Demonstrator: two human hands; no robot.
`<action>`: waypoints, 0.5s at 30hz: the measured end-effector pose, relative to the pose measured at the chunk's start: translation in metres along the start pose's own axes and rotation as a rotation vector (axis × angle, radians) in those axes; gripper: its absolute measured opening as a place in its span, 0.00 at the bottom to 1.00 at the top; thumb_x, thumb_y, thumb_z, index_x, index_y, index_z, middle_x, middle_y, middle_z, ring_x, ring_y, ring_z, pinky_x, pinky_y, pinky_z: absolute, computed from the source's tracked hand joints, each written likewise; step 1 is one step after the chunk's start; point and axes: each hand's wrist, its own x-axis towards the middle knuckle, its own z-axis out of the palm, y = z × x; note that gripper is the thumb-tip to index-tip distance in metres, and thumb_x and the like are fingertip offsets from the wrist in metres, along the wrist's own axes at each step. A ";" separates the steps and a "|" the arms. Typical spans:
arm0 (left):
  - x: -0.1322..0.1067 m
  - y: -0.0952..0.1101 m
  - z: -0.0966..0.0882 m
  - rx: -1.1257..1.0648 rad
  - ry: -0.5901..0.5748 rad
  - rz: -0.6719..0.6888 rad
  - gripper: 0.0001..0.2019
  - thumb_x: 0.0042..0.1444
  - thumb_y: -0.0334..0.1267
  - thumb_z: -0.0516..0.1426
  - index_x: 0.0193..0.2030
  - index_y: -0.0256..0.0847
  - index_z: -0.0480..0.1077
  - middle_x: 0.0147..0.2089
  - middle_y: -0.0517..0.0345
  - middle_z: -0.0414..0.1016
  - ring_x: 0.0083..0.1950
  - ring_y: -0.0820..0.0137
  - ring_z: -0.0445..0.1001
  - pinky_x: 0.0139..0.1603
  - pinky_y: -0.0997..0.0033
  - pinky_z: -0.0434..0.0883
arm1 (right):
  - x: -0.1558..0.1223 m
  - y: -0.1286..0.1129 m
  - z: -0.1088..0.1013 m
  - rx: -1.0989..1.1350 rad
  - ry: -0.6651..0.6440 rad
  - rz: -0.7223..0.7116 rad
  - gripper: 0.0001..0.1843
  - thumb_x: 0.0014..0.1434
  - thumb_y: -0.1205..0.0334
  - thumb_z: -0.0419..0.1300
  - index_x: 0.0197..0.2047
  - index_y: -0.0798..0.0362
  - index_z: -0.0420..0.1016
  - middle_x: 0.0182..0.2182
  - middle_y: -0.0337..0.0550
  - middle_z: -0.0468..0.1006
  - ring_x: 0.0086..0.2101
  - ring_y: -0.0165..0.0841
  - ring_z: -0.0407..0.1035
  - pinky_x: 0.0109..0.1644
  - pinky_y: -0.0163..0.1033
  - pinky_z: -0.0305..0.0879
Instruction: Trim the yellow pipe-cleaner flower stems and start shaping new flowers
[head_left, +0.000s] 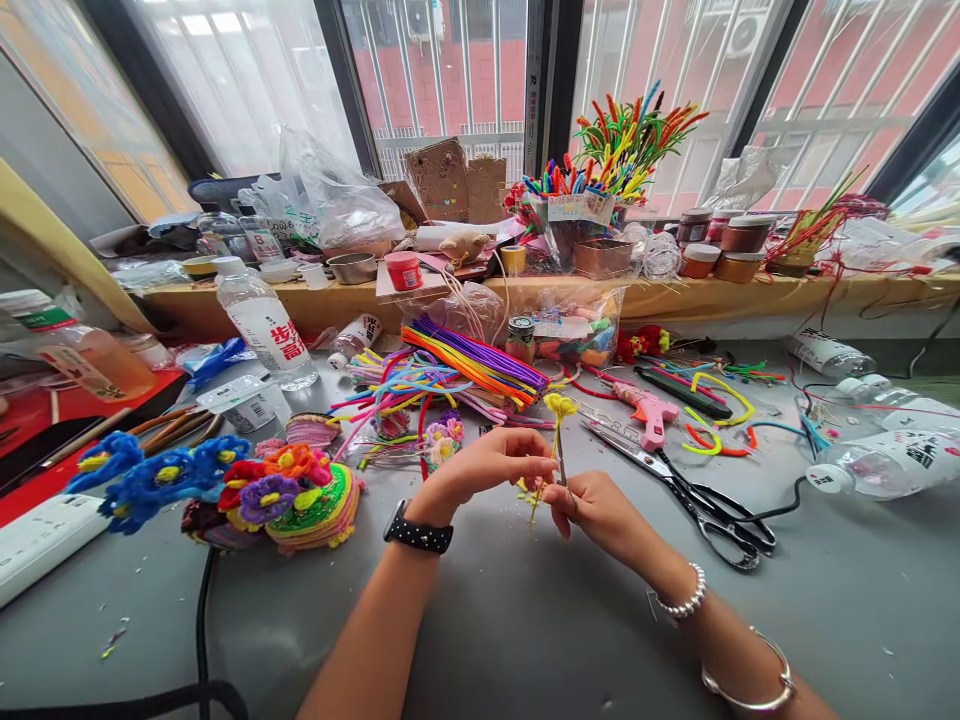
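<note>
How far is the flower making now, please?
Done: blue flowers and a mixed bunch lie finished on the left side. In hand: the left hand and right hand pinch a yellow flower by its stem. Remaining, probably: many pipe cleaners lie unused.

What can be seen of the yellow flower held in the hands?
The flower is small and looks made of fuzzy yellow pipe cleaner: a ruffled head on a thin stem, with loose yellow bits at the lower end. It is held nearly upright above the grey table. The left hand pinches the stem; the right hand grips it lower down.
</note>
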 end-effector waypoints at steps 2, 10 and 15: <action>0.000 -0.001 0.000 -0.014 -0.001 0.015 0.10 0.46 0.42 0.55 0.28 0.35 0.64 0.23 0.64 0.64 0.25 0.80 0.60 0.25 0.79 0.57 | 0.000 0.001 0.001 -0.015 -0.006 -0.002 0.35 0.49 0.37 0.41 0.11 0.58 0.66 0.10 0.34 0.56 0.15 0.22 0.51 0.22 0.31 0.46; 0.000 -0.003 -0.002 -0.049 0.044 0.011 0.10 0.44 0.40 0.56 0.25 0.35 0.62 0.22 0.65 0.63 0.23 0.81 0.59 0.22 0.80 0.55 | 0.000 0.002 0.003 -0.069 -0.047 -0.051 0.39 0.48 0.34 0.37 0.13 0.59 0.70 0.09 0.35 0.57 0.14 0.22 0.50 0.20 0.30 0.45; 0.001 -0.003 -0.001 -0.060 0.050 0.000 0.10 0.42 0.40 0.57 0.25 0.35 0.61 0.22 0.64 0.64 0.23 0.81 0.59 0.22 0.80 0.54 | -0.001 0.001 0.003 -0.052 -0.062 -0.084 0.39 0.49 0.35 0.36 0.15 0.58 0.70 0.12 0.36 0.60 0.16 0.23 0.52 0.21 0.30 0.46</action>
